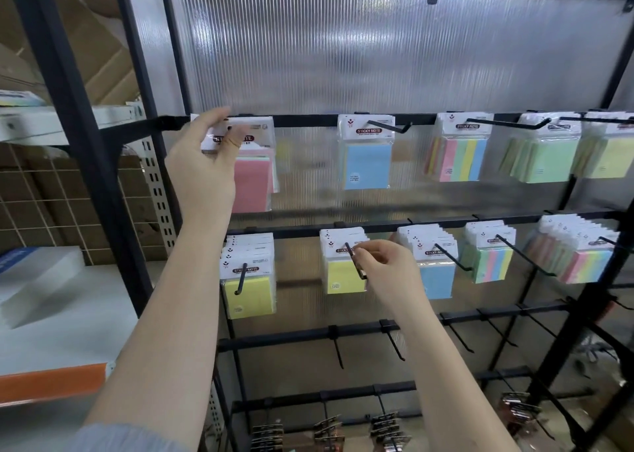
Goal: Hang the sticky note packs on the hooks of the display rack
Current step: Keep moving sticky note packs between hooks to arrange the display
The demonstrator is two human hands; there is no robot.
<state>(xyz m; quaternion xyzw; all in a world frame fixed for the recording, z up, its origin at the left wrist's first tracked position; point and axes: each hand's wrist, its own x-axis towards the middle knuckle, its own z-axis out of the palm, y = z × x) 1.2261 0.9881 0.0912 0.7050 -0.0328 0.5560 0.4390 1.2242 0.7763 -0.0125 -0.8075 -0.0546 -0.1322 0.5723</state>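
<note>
My left hand grips the white header of a pink sticky note pack at the leftmost hook of the top rail of the display rack. My right hand pinches the black hook that carries a yellow pack on the second rail. A blue pack and multicolour packs hang further right on the top rail. Another yellow stack hangs at the left of the second rail.
Bare black hooks jut out from the third rail. Dark small packaged items hang on the lowest rails. A white shelf with boxes stands to the left, beside the rack's black post. Ribbed translucent panel backs the rack.
</note>
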